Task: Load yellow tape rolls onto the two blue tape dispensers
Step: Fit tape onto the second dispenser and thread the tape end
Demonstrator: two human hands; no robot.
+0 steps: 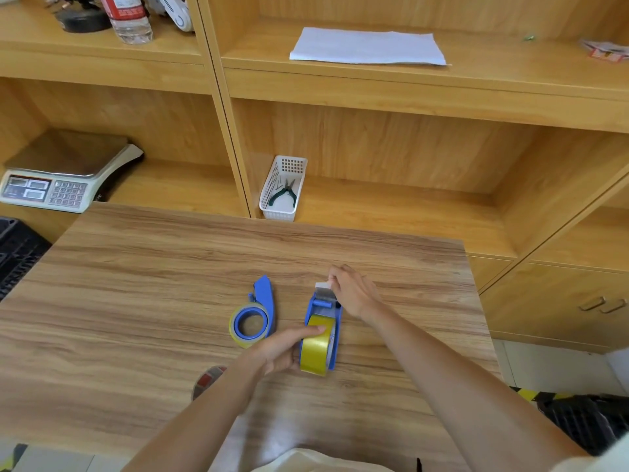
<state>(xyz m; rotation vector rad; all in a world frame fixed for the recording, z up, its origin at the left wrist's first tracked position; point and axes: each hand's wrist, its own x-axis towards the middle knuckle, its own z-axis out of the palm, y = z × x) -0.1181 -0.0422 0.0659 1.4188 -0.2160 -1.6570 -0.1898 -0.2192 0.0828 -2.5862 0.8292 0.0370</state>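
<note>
Yellow tape roll (318,349) (seated in blue plastic dispenser (323,308)) gripped by left hand (289,349); right hand (352,291) pinches its pulled-out tape end (323,285).

Two blue dispensers (263,298) (325,303), two yellow rolls (248,325) (318,345), one white basket (284,185), one scale (64,172), perhaps one bottle (131,17).

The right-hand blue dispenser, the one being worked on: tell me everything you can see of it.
The right dispenser is blue plastic, standing on edge on the wooden table, its front end pointing away from the person. A yellow tape roll sits in it. The left hand holds the roll; the right hand pinches the tape end at the front.
</note>
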